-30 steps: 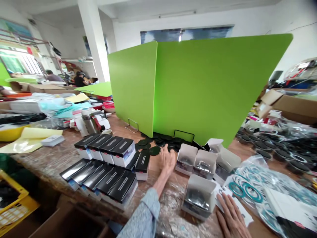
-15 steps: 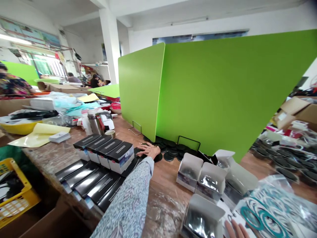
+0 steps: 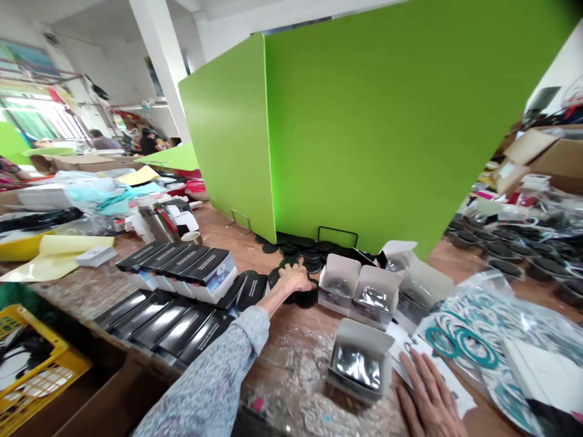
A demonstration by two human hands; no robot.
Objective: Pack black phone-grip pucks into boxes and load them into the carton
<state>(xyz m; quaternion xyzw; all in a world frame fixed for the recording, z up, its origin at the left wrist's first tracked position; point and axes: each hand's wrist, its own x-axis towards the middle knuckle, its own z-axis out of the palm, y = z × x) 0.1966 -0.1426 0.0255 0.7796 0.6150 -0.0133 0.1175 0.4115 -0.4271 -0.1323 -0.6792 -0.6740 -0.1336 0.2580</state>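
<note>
My left hand [image 3: 294, 280] reaches out over the tabletop with its fingers curled down over several black round discs [image 3: 306, 296]. More black discs [image 3: 312, 254] lie behind it, along the foot of the green partition. Flat on a white printed sheet [image 3: 405, 343] rests my right hand [image 3: 428, 391], fingers stretched and nothing held in them. Just left of it stands an open box [image 3: 359, 358] with a shiny clear wrapping inside. Behind that are further open boxes [image 3: 337, 285]. A plastic bag of teal and white rings [image 3: 473, 346] lies beside my right hand.
Closed black-topped boxes [image 3: 204, 270] stand in rows on the left of the wooden table [image 3: 291, 358]. A steel flask [image 3: 157, 221] is behind them. Tall green partitions [image 3: 355, 133] bound the back. A yellow crate [image 3: 40, 364] sits at lower left.
My left hand has moved right and nearer across the discs, and its flat fingers have curled. My right hand has come further into view. The view has tilted down and turned right.
</note>
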